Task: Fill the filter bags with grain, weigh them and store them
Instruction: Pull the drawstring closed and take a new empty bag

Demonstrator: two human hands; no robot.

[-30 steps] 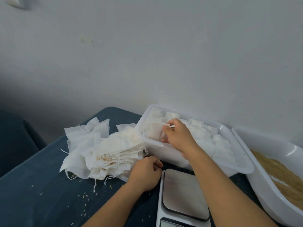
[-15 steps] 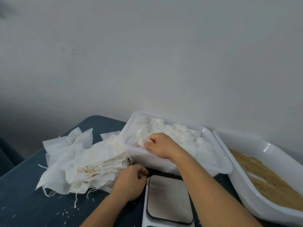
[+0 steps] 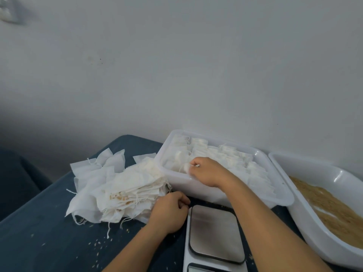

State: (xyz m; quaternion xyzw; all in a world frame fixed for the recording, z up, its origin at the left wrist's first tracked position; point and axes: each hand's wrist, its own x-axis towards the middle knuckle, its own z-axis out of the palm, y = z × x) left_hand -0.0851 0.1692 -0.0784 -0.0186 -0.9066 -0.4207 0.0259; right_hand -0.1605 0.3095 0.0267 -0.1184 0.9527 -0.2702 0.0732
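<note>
Right hand: the right hand (image 3: 207,172) is reaching into the white storage tray (image 3: 198,188), its fingers curled and pinching a filled filter bag (image 3: 186,167) at the tray's near-left end.
Left hand: the left hand (image 3: 170,212) is resting on the dark blue table (image 3: 39,232) with its fingers curled under, clenched, just at the edge of the pile of empty bags; whether it is holding a string or a bag corner cannot be told.
Filled bags: rows of filled filter bags (image 3: 225,154) are standing packed side by side in the storage tray, running from its far-left corner toward its right end (drawstrings are showing at the far-left ones).
Empty bags: a loose stack of flat filter bags (image 3: 117,185) is lying on the table just left of the tray, strings trailing off its near edge; a few grains are showing on it.
Scale: a kitchen scale (image 3: 215,235) with a bare steel platform is sitting between the two forearms, just in front of the tray.
Grain: a white tub (image 3: 314,169) at the right is holding tan grain (image 3: 334,209), beside the tray.
Spill: scattered grains (image 3: 96,243) are lying on the table near the stack.
Background: a plain pale wall (image 3: 176,65) is standing behind the trays.
</note>
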